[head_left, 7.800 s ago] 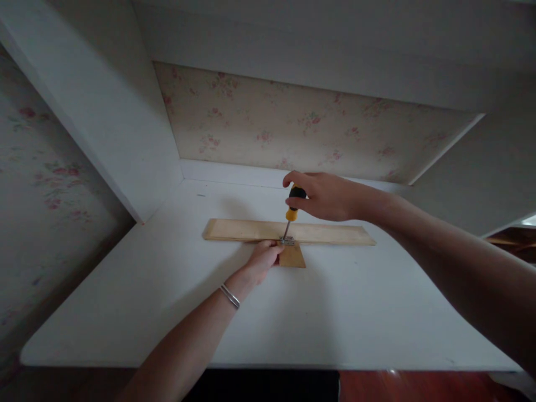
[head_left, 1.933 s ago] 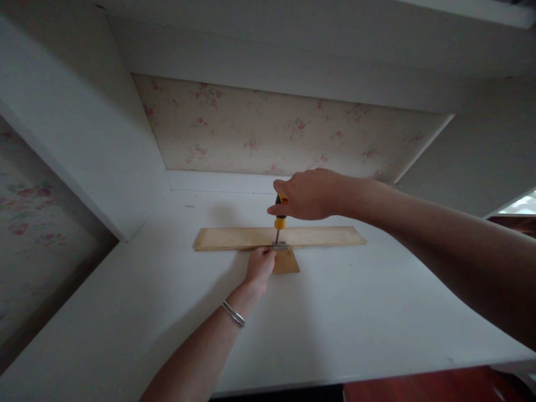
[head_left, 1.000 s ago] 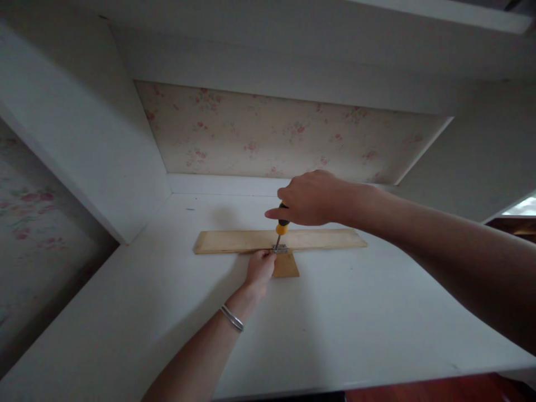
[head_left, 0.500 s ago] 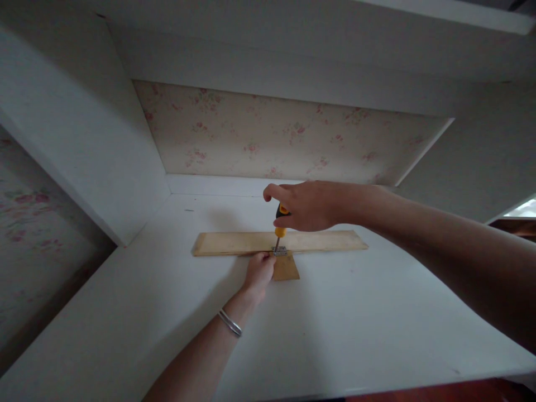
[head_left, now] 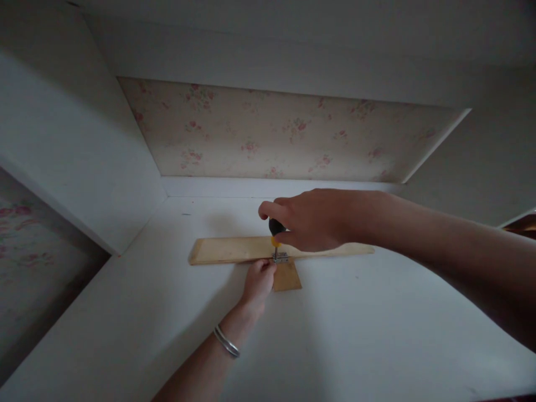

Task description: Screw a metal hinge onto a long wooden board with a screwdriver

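My right hand [head_left: 310,219] is closed around the handle of a screwdriver [head_left: 276,227] with a black and yellow grip. Its metal shaft points down at a small metal hinge [head_left: 280,257], where the tip meets the left part. The hinge lies across the joint between a long pale wooden board [head_left: 230,249] and a small wooden piece [head_left: 288,276] in front of it. My left hand [head_left: 258,281], with a silver bracelet at the wrist, pinches the small piece's left edge beside the hinge. Its fingertips are partly hidden.
The wood lies on a white surface [head_left: 355,324]. A white side panel [head_left: 84,128] rises at left, and a white panel [head_left: 293,61] overhangs the far side. Flowered wallpaper [head_left: 268,134] shows behind.
The right hand and screwdriver have come slightly down and left in the picture, and the handle looks more upright. My left hand keeps its place beside the hinge. The whole view has shifted a little.
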Tool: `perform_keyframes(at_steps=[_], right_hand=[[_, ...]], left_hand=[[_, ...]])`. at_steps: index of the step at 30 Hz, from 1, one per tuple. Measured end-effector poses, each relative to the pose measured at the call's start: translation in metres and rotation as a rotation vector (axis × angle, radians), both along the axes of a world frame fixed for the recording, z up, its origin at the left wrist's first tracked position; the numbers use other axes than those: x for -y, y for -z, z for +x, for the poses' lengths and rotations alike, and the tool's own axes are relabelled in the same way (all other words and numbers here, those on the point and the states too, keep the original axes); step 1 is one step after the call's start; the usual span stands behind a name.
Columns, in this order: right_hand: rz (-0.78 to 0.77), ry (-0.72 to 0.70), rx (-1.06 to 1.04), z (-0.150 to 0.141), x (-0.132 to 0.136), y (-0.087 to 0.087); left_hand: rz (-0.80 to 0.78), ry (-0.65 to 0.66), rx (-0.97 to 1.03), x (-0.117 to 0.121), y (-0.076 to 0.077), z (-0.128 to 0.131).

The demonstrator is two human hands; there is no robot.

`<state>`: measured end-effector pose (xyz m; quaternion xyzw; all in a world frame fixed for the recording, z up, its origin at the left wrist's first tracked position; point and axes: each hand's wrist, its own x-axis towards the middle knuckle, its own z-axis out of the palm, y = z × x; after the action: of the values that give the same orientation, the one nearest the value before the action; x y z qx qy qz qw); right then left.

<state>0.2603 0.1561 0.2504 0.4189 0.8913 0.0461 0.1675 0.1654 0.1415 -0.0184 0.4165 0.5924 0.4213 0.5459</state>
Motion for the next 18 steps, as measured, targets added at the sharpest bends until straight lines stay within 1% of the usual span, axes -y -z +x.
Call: perform_keyframes(at_steps=[1,3,5,9,10,14,15,18], right_hand=[[0.019,0.010,0.019,0.000,-0.001,0.000],[0.109,0.004,0.050,0.000,-0.004,0.002],[0.161,-0.011,0.041,0.002,-0.007,0.004],[0.070,0.000,-0.022,0.005,-0.010,0.007],[0.068,-0.002,-0.020,0.005,-0.010,0.007],[0.167,-0.027,-0.030,0.005,-0.011,0.010],[0.163,-0.031,-0.053,0.006,-0.011,0.010],[0.084,-0.030,-0.083,0.006,-0.011,0.010]], left_hand=[[-0.002,0.001,-0.013,0.000,0.000,0.000],[-0.001,-0.002,-0.021,0.000,0.001,0.000],[0.011,-0.003,-0.019,-0.001,0.002,0.000],[0.012,0.008,-0.042,0.000,0.001,0.000],[0.010,0.011,-0.045,0.000,0.001,0.000],[0.014,0.010,-0.034,0.000,-0.003,-0.001],[0.016,0.009,-0.033,0.000,-0.003,-0.001],[0.009,0.004,-0.035,0.000,-0.005,-0.001]])
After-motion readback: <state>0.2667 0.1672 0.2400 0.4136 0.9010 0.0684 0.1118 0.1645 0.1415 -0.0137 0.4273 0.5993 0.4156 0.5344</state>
